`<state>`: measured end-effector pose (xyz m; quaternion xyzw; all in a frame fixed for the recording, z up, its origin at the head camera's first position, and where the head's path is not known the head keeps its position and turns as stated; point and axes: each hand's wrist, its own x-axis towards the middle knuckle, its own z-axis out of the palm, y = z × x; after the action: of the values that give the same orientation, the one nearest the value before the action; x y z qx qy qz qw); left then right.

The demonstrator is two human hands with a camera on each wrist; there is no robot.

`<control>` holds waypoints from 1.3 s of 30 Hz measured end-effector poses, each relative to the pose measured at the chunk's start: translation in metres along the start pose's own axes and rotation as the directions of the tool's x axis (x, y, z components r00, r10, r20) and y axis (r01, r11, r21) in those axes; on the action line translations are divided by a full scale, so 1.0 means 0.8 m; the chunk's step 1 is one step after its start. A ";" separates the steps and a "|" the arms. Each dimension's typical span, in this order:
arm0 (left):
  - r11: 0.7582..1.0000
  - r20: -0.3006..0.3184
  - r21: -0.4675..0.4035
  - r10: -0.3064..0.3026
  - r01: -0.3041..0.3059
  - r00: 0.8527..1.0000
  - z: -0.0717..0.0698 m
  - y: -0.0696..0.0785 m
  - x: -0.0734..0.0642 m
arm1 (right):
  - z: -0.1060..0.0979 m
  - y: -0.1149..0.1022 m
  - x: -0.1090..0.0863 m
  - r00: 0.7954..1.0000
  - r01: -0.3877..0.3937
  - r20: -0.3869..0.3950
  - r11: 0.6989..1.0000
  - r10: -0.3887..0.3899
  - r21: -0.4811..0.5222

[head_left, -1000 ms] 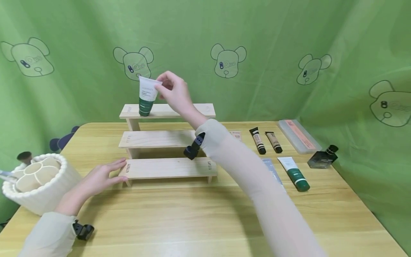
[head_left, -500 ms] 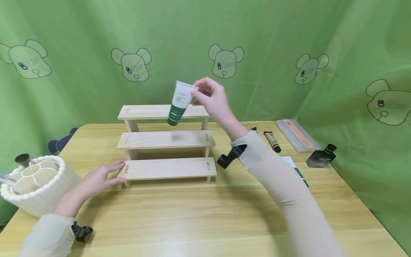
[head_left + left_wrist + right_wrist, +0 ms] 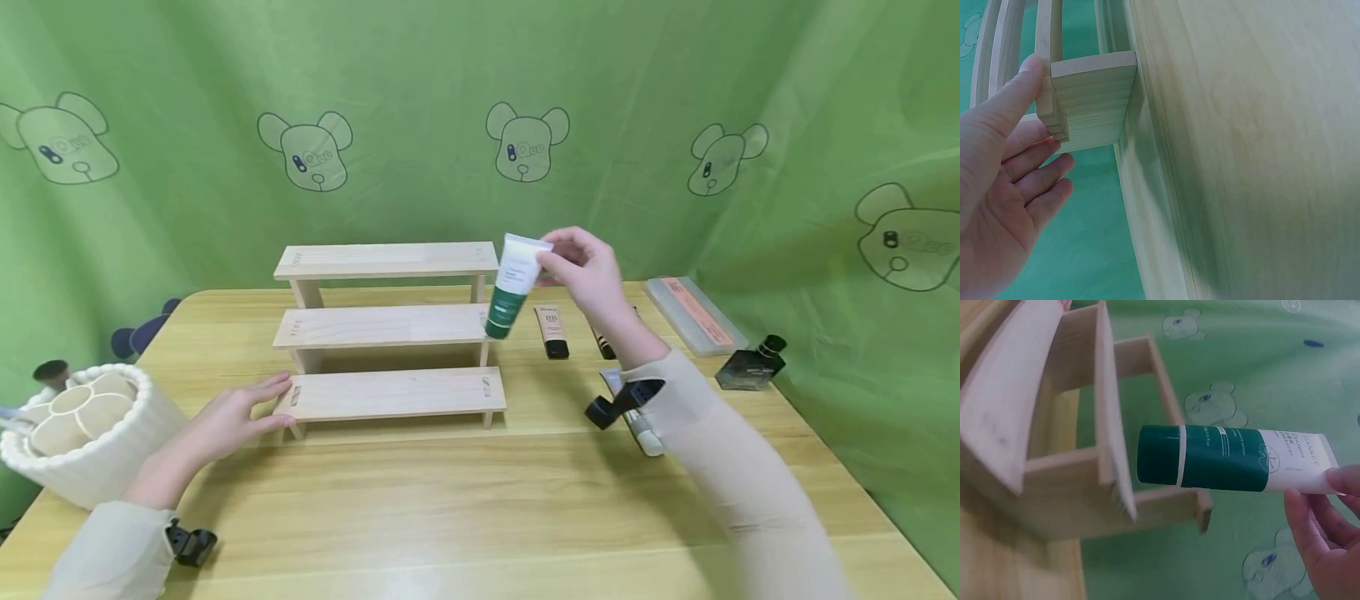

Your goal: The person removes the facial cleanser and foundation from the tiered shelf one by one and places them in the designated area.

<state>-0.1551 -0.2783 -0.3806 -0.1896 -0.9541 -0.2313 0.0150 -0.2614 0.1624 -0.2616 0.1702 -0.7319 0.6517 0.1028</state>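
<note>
My right hand (image 3: pixel 588 271) pinches the crimped white end of a white-and-green cosmetic tube (image 3: pixel 516 287) between thumb and fingers. Its green cap points down, near the right end of the middle step of a three-tier wooden display stand (image 3: pixel 390 393). Seen from the right wrist, the tube (image 3: pixel 1229 458) lies across the view, apart from the stand. At the stand's left end, my left hand (image 3: pixel 232 417) touches the lowest step with thumb and fingers fairly straight. In the left wrist view its thumb rests near one edge of the board (image 3: pixel 1094 65), the fingers by the other.
Right of the stand lie a beige tube (image 3: pixel 552 331), a dark tube partly hidden by the hand, and a silvery tube (image 3: pixel 637 425). Beyond them are a flat translucent case (image 3: pixel 690 317) and a dark perfume bottle (image 3: pixel 750 364). A white brush holder (image 3: pixel 97 467) stands far left.
My right hand has carried the white-and-green tube from the left end of the top step rightward and down to the stand's right side. The left hand stays where it was.
</note>
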 end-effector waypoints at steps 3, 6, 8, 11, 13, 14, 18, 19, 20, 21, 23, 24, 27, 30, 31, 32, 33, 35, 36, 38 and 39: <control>1.000 -0.003 0.000 0.002 -0.002 1.000 0.000 0.000 0.000 | -0.021 0.015 -0.012 0.998 -0.057 -0.013 0.998 0.057 -0.016; 1.000 -0.003 0.004 0.006 -0.006 1.000 -0.001 0.000 0.001 | -0.040 0.028 -0.025 0.994 -0.111 -0.015 0.993 0.110 -0.028; 1.000 -0.004 0.005 0.007 -0.007 1.000 -0.001 0.001 0.000 | -0.052 0.037 -0.032 0.989 -0.147 -0.014 0.988 0.147 -0.044; 1.000 -0.006 0.004 0.005 -0.005 1.000 -0.002 0.001 0.000 | -0.067 0.054 -0.040 0.978 -0.207 -0.008 0.974 0.208 -0.095; 1.000 -0.007 0.002 0.003 -0.003 1.000 -0.002 0.002 -0.001 | -0.075 0.066 -0.045 0.967 -0.251 0.004 0.959 0.254 -0.135; 1.000 -0.008 0.002 0.004 -0.004 1.000 -0.002 0.002 -0.001 | -0.079 0.072 -0.047 0.961 -0.269 0.012 0.950 0.275 -0.155; 1.000 -0.005 0.004 0.004 -0.004 1.000 -0.003 0.003 0.000 | -0.091 0.096 -0.055 0.934 -0.330 0.062 0.916 0.352 -0.229; 1.000 -0.004 0.004 0.003 -0.003 1.000 -0.003 0.003 0.000 | -0.094 0.102 -0.057 0.927 -0.339 0.079 0.908 0.368 -0.247; 1.000 -0.003 0.005 0.004 -0.004 1.000 -0.003 0.003 0.000 | -0.095 0.108 -0.059 0.918 -0.349 0.097 0.900 0.384 -0.263; 1.000 -0.003 0.006 0.002 -0.002 1.000 -0.003 0.003 0.000 | -0.097 0.114 -0.060 0.909 -0.357 0.115 0.890 0.401 -0.283; 1.000 -0.003 0.006 0.002 -0.002 1.000 -0.003 0.003 0.000 | -0.098 0.125 -0.062 0.887 -0.377 0.147 0.869 0.439 -0.320; 1.000 -0.002 0.006 0.002 -0.002 1.000 -0.003 0.003 0.000 | -0.097 0.130 -0.064 0.874 -0.389 0.160 0.857 0.459 -0.337; 1.000 -0.001 0.005 0.005 -0.005 1.000 -0.003 0.002 0.001 | -0.095 0.142 -0.066 0.839 -0.420 0.191 0.830 0.509 -0.366; 1.000 -0.002 0.002 0.005 -0.005 1.000 -0.002 0.001 0.000 | -0.093 0.150 -0.067 0.813 -0.447 0.208 0.812 0.544 -0.374; 1.000 -0.003 0.002 0.004 -0.004 1.000 -0.002 0.001 0.000 | -0.093 0.151 -0.067 0.806 -0.450 0.215 0.807 0.551 -0.382; 1.000 -0.003 0.002 0.003 -0.003 1.000 -0.002 0.001 0.000 | -0.093 0.153 -0.067 0.800 -0.453 0.219 0.802 0.559 -0.390; 1.000 -0.003 0.003 0.002 -0.002 1.000 -0.002 0.001 0.000 | -0.092 0.154 -0.066 0.794 -0.455 0.223 0.796 0.566 -0.399; 1.000 -0.004 0.004 0.003 -0.003 1.000 -0.002 0.001 0.000 | -0.092 0.156 -0.066 0.781 -0.465 0.229 0.785 0.581 -0.409; 1.000 -0.003 0.004 0.005 -0.005 1.000 -0.001 0.001 0.000 | -0.091 0.157 -0.066 0.775 -0.467 0.234 0.781 0.587 -0.414; 1.000 0.001 0.003 0.008 -0.008 1.000 -0.001 0.002 0.000 | -0.092 0.159 -0.065 0.762 -0.485 0.229 0.768 0.605 -0.418; 1.000 0.002 0.003 0.009 -0.009 1.000 -0.001 0.003 0.000 | -0.092 0.160 -0.065 0.755 -0.495 0.226 0.762 0.615 -0.418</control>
<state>-0.1541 -0.2771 -0.3788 -0.1940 -0.9536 -0.2298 0.0153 -0.2677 0.2530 -0.3891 0.0349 -0.8539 0.4779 -0.2030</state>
